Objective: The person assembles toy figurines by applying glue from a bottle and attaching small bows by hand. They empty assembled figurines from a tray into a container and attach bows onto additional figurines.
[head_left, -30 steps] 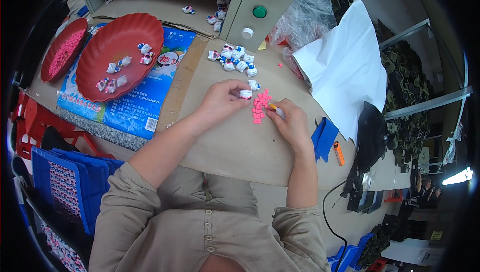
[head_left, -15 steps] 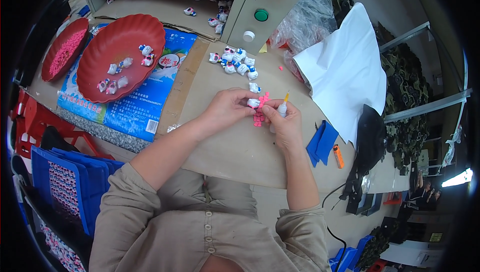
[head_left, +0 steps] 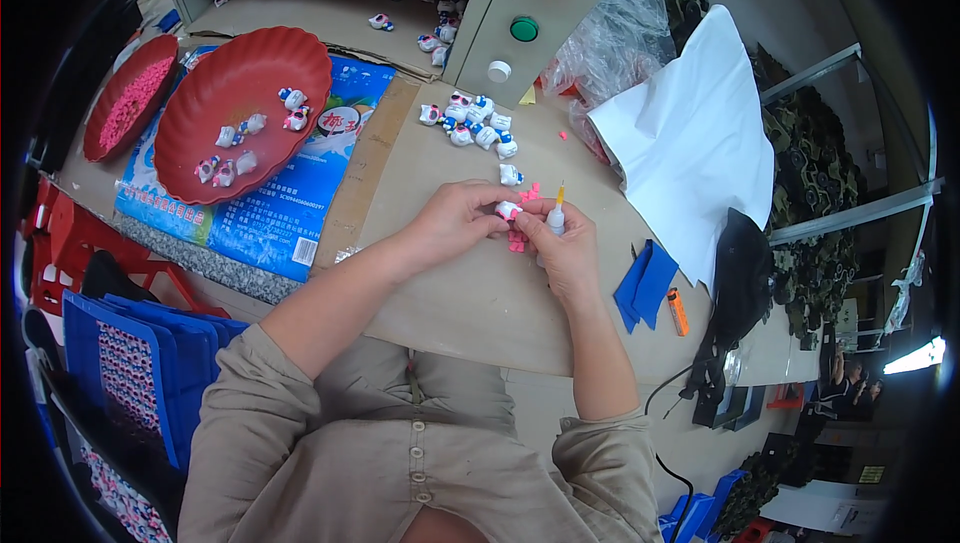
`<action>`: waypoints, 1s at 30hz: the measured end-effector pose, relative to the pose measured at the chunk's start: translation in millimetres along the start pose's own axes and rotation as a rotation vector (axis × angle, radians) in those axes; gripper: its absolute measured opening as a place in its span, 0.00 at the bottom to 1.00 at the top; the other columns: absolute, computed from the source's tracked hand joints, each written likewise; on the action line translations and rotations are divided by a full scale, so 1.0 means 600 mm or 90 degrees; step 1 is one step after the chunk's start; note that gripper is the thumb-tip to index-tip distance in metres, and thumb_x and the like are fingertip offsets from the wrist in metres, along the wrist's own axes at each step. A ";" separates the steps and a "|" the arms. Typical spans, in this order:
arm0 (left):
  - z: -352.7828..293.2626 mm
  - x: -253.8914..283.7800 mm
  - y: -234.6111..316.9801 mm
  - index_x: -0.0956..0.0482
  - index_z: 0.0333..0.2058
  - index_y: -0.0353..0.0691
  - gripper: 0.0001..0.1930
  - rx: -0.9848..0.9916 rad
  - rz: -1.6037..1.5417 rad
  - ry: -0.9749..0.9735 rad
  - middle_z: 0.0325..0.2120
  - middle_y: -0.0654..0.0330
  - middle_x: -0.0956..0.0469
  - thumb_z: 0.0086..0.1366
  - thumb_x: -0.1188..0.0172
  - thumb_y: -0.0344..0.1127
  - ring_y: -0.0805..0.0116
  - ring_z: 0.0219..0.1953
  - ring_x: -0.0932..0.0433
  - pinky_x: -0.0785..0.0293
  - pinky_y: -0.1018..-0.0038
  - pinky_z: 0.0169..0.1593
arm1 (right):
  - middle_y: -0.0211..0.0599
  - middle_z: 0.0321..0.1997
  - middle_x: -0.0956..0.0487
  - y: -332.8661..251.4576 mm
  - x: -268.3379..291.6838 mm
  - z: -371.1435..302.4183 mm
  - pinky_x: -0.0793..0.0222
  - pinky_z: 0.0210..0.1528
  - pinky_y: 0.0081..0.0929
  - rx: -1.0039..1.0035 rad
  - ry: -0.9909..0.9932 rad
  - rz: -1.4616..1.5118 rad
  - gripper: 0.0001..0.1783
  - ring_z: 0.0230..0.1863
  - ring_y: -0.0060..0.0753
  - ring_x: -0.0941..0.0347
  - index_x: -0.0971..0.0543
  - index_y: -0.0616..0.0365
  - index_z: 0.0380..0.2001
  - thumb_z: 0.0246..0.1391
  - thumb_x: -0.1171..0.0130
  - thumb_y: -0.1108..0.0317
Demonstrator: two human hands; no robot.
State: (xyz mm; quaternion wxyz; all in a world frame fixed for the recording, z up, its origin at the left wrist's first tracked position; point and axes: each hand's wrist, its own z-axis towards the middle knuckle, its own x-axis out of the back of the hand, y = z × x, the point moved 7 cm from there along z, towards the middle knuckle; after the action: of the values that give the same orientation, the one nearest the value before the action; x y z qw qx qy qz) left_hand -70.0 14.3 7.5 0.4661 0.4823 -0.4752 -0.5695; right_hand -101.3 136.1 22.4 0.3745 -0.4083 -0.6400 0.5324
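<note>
My left hand [head_left: 462, 223] pinches a small white cat-like figurine [head_left: 506, 210] between thumb and fingertips. My right hand [head_left: 568, 251] is closed around a small white needle-tip bottle [head_left: 556, 219], its amber tip pointing up. The thumb and forefinger of that hand meet the figurine, where a bit of pink shows against the white. Small pink pieces [head_left: 517, 241] lie on the table beneath and behind my fingers, partly hidden. Just beyond my fingertips rests a single white and blue figurine [head_left: 511, 175]. Farther off lies a cluster of similar figurines [head_left: 468, 123].
At the left, a red scalloped bowl [head_left: 190, 93] holds several figurines; a smaller red bowl [head_left: 95, 133] holds pink pieces. A grey machine [head_left: 490, 38] with buttons stands at the back, figurines inside. To the right are a white sheet [head_left: 690, 143], blue cloth [head_left: 645, 285] and orange lighter [head_left: 678, 312].
My right hand has shifted slightly left, and the bottle stands more upright. Pink now shows on the figurine at the fingertips. My left hand stays nearly in place.
</note>
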 end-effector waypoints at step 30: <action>0.003 0.015 -0.012 0.29 0.40 0.31 0.13 0.081 -0.185 0.049 0.29 0.59 0.27 0.55 0.52 0.27 0.73 0.32 0.27 0.26 0.75 0.35 | 0.29 0.24 0.27 -0.008 0.009 -0.003 0.39 0.27 0.14 0.109 0.003 -0.062 0.09 0.26 0.15 0.33 0.27 0.63 0.32 0.47 0.45 0.72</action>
State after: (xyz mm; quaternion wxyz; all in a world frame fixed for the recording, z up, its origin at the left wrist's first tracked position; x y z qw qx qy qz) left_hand -73.3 6.2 -0.6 0.3650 0.5960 -0.4177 -0.5807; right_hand -102.4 141.0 27.3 0.4349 -0.3443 -0.6105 0.5653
